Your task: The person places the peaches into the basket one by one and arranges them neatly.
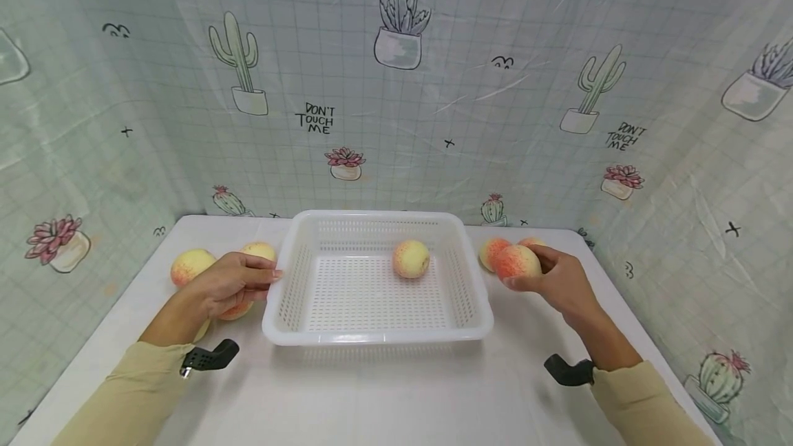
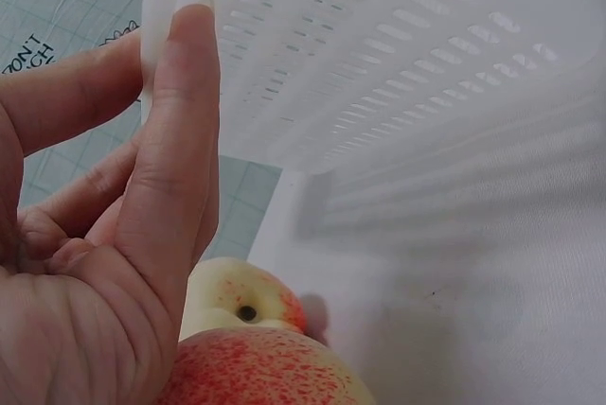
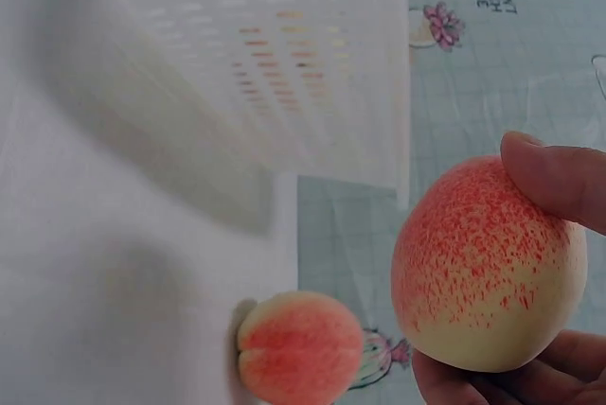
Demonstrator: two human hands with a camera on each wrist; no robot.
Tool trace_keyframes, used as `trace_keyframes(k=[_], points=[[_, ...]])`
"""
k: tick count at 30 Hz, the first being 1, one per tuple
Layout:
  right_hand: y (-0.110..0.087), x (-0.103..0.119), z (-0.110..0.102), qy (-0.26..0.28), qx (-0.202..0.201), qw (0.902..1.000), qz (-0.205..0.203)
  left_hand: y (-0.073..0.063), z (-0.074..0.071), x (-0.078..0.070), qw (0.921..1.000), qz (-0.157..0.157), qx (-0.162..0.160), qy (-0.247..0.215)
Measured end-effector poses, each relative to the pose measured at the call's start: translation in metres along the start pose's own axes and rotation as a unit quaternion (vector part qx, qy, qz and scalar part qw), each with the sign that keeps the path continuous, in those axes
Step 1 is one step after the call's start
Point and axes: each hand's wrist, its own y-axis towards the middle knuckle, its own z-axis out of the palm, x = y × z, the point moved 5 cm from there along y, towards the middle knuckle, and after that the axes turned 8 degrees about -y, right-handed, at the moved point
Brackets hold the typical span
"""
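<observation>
Reference landmark: the white basket [image 1: 378, 337], a perforated rectangular tray standing on the white bench [image 1: 384, 398].

On the near side of the basket, the bench surface is bare in the middle. Two beige sleeves [image 1: 127, 391] enter at the near left and near right of the basket, each with a black device [image 1: 213, 355] at the wrist.

Directly left of the basket, the left hand [image 1: 232, 284] pinches the side rim; its grip is clamped on the basket, with the rim between thumb and fingers.

Directly right of the basket, the right hand [image 1: 560, 277] holds a peach [image 1: 517, 263], red and pale yellow. This grip is clamped on the fruit, thumb on one side and fingers on the other. The held peach is just beside the basket's right wall, outside it.

Left of the basket, further peaches [image 1: 192, 266] lie around the left hand, some partly covered by it; their exact number cannot be told.

Inside the basket, one yellowish peach [image 1: 411, 259] rests on the floor, right of centre and toward the far wall.

Right of the basket, beyond the held fruit, two more peaches [image 1: 491, 253] show, both partly hidden.

Behind the basket hangs a gridded curtain [image 1: 384, 129] printed with potted plants and "DON'T TOUCH ME".
</observation>
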Motion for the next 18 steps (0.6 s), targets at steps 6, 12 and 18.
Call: trace_keyframes(k=[6,12,18], points=[[-0.004,0.018,-0.001,-0.01,0.009,0.9998,-0.016,0.0,0.001,0.0,1.0,0.0,0.004,-0.001],[-0.004,0.036,0.001,-0.01,0.011,0.9989,-0.046,-0.001,0.0,0.001,1.0,-0.003,-0.001,0.002],[-0.003,0.048,0.007,-0.005,0.015,0.998,-0.061,0.002,-0.001,0.003,1.0,0.001,0.006,-0.006]])
